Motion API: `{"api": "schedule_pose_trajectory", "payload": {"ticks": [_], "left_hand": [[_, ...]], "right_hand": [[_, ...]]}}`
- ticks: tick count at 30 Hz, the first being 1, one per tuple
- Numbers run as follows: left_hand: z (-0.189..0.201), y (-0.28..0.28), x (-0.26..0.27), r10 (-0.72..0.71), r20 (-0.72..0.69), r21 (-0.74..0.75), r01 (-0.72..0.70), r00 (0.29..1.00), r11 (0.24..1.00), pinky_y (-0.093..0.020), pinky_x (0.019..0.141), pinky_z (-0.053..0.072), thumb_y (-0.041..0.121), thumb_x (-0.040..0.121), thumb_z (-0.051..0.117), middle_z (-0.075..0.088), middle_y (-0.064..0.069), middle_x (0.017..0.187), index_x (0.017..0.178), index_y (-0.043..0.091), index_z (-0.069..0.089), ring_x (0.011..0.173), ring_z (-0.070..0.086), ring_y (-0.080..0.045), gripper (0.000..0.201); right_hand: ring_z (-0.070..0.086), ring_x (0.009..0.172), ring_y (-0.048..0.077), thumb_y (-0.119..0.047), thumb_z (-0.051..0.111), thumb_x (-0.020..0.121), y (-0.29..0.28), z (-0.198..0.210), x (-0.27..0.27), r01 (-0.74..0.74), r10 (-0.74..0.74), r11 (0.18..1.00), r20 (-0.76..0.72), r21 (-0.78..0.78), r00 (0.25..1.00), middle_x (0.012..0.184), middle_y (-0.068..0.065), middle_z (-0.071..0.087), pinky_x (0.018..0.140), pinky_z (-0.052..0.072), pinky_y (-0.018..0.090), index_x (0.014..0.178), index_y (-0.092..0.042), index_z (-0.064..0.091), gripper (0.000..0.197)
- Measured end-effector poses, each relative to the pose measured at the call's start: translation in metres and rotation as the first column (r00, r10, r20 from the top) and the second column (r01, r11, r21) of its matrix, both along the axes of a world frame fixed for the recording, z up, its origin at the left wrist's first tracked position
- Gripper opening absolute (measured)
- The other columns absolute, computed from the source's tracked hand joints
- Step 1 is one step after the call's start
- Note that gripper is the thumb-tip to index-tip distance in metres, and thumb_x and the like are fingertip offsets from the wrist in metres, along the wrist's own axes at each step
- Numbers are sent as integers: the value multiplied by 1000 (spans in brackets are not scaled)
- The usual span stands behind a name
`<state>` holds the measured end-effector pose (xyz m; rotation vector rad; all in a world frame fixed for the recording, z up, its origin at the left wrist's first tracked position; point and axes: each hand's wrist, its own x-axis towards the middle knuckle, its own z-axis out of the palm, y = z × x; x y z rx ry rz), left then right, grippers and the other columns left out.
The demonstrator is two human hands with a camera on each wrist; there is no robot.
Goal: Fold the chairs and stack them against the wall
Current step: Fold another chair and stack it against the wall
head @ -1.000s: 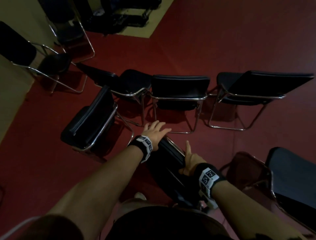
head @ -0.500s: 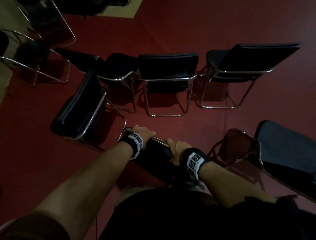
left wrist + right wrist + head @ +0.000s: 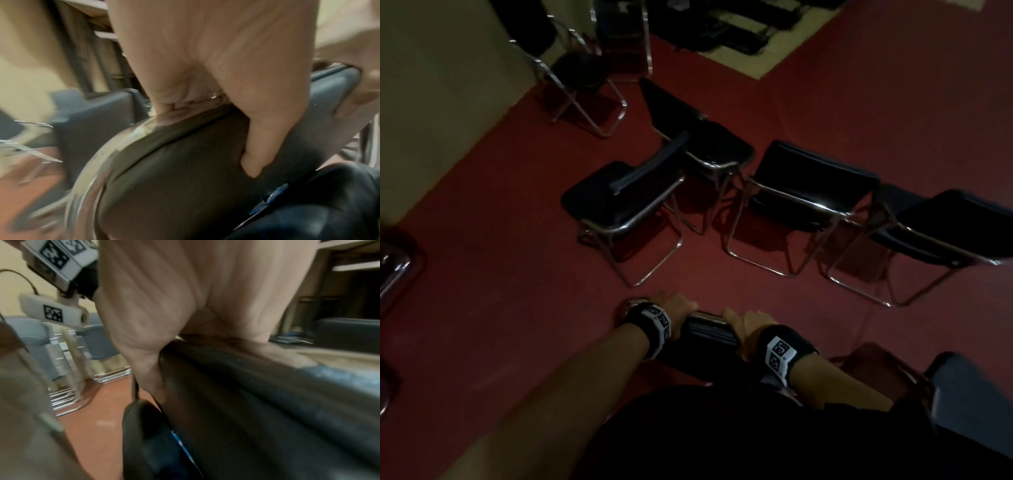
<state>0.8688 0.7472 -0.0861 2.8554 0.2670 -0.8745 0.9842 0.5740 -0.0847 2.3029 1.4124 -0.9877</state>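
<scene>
A folded black chair (image 3: 705,330) with a chrome frame stands upright close in front of my body. My left hand (image 3: 676,306) grips its top bar near the left corner, fingers curled over the bar and thumb on the backrest pad (image 3: 185,162). My right hand (image 3: 744,323) grips the same top edge further right, its fingers wrapped over the black pad (image 3: 246,386). The lower part of this chair is hidden behind my dark clothing.
Several unfolded black chairs stand on the red floor ahead: one (image 3: 626,202) nearest at centre left, two (image 3: 808,192) (image 3: 955,233) to the right, others (image 3: 582,68) by the beige wall (image 3: 431,85) at the left. Another chair (image 3: 969,394) sits close at my right.
Both hands went from resting on the chair to curling round its top bar. The view has swung left toward the wall, and the chair I hold has come closer to my body.
</scene>
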Motion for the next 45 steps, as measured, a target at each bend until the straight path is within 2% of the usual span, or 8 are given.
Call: {"api": "schedule_pose_trajectory", "payload": {"ticks": [9, 13, 18, 23, 26, 30, 36, 45], "left_hand": [[1, 94, -215, 455, 112, -109, -444, 883, 889, -29, 70, 49, 35, 81, 71, 64, 6, 90, 87, 31, 56, 84, 67, -22, 17], [-1, 144, -309, 547, 107, -53, -545, 830, 837, -43, 103, 46, 37, 83, 71, 54, -7, 137, 136, 28, 50, 122, 55, -34, 58], [3, 199, -380, 671, 77, -60, -668, 738, 742, -46, 103, 42, 34, 84, 71, 50, -10, 144, 147, 28, 39, 127, 51, -35, 70], [6, 267, -419, 733, -27, -8, -733, 680, 680, -36, 82, 50, 29, 81, 73, 63, -6, 124, 141, 31, 43, 111, 63, -33, 66], [4, 321, -434, 816, -65, 25, -817, 574, 577, -37, 83, 56, 33, 75, 76, 66, -4, 120, 134, 33, 49, 107, 66, -32, 65], [4, 391, -437, 904, -30, -9, -905, 426, 426, -38, 87, 56, 46, 68, 80, 68, -5, 115, 128, 26, 55, 104, 67, -31, 67], [9, 471, -439, 955, -71, -35, -958, 288, 286, -31, 77, 51, 38, 66, 86, 70, -5, 111, 126, 26, 57, 99, 69, -29, 68], [4, 602, -528, 948, -147, -43, -960, 282, 278, -37, 87, 55, 19, 64, 85, 68, -5, 116, 125, 27, 55, 103, 67, -30, 68]], "right_hand": [[65, 97, 32, -32, 74, 77, 150, 21, -155, -361, 356, 931, 90, 51, 930, 109, 5, 66, 74, 50, 36, 123, -30, 46, 54], [66, 98, 32, -32, 74, 75, 227, 22, -235, -503, 498, 863, 91, 44, 863, 111, 5, 67, 79, 53, 36, 126, -30, 45, 58], [65, 103, 37, -32, 73, 77, 308, 19, -290, -631, 626, 773, 82, 65, 775, 116, 13, 66, 82, 55, 40, 142, -26, 34, 76], [62, 112, 33, -33, 71, 85, 410, 3, -332, -750, 748, 660, 62, 40, 661, 126, 7, 61, 84, 49, 38, 135, -18, 43, 59], [65, 105, 31, -33, 74, 81, 492, -13, -347, -815, 815, 577, 24, 52, 579, 117, 7, 65, 77, 47, 35, 119, -20, 55, 45], [62, 113, 31, -32, 74, 81, 603, -12, -351, -898, 898, 435, 41, 74, 438, 126, 7, 63, 89, 49, 37, 132, -20, 52, 57], [63, 112, 33, -33, 74, 82, 715, -7, -363, -956, 956, 293, 26, 30, 293, 125, 9, 64, 93, 52, 38, 139, -26, 48, 63], [64, 110, 35, -33, 75, 82, 852, -17, -458, -971, 973, 231, 3, -58, 231, 122, 12, 64, 90, 51, 40, 129, -21, 50, 55]]}}
